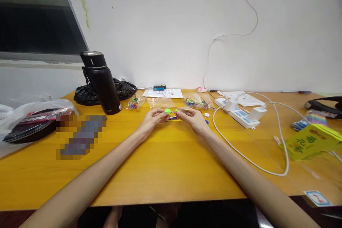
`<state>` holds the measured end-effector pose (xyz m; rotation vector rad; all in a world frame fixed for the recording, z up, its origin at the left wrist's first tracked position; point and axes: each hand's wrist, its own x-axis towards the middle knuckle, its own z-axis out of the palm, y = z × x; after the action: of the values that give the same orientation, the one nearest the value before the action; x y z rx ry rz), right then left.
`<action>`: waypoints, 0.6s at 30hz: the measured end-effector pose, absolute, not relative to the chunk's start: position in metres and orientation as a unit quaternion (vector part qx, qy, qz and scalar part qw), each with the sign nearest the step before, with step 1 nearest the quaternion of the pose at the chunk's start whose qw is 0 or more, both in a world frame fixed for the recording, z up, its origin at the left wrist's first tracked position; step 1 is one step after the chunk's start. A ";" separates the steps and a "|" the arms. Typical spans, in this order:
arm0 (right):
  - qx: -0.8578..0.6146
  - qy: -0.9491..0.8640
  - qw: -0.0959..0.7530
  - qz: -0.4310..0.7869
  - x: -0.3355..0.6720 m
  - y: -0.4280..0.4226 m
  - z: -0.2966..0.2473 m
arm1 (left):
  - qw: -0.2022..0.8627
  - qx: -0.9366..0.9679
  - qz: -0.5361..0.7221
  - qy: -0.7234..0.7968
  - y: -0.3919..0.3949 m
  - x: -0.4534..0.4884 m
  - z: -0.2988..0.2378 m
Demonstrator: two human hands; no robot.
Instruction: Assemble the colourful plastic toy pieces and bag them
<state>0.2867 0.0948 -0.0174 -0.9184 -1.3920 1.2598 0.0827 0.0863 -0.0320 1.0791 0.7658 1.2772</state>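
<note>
1. Plain room, home or small office; cannot tell which.
2. Wooden counter against a stained white wall, dark window at far left.
3. Everyday belongings: black insulated bottle and white plastic bag on the left, yellow carton on the right.
4. Power strip with white chargers, right.
5. Tinkering gear along the far side: screwdriver, clear bags of small coloured plastic parts.
</note>
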 end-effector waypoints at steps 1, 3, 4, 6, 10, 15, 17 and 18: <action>-0.371 -0.576 0.502 0.528 0.285 0.094 -0.018 | 0.605 0.471 0.549 0.331 0.086 0.083 -0.033; -0.361 -0.579 0.495 0.537 0.283 0.093 -0.018 | 0.605 0.480 0.544 0.328 0.087 0.083 -0.036; -0.359 -0.587 0.489 0.536 0.282 0.092 -0.017 | 0.605 0.484 0.541 0.326 0.087 0.082 -0.037; -0.357 -0.610 0.479 0.521 0.280 0.089 -0.015 | 0.605 0.494 0.534 0.323 0.087 0.082 -0.038; -0.370 -0.637 0.476 0.481 0.278 0.085 -0.011 | 0.599 0.506 0.528 0.325 0.086 0.083 -0.036; -0.385 -0.647 0.471 0.460 0.276 0.082 -0.009 | 0.600 0.509 0.525 0.324 0.082 0.084 -0.031; -0.383 -0.655 0.468 0.453 0.276 0.082 -0.009 | 0.606 0.508 0.523 0.319 0.082 0.084 -0.032; -0.381 -0.660 0.468 0.448 0.277 0.082 -0.008 | 0.612 0.506 0.521 0.314 0.083 0.084 -0.033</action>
<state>0.2765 0.0820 -0.0085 -0.9342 -1.6185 1.0998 0.0843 0.0828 -0.0327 1.1663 0.7243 1.2021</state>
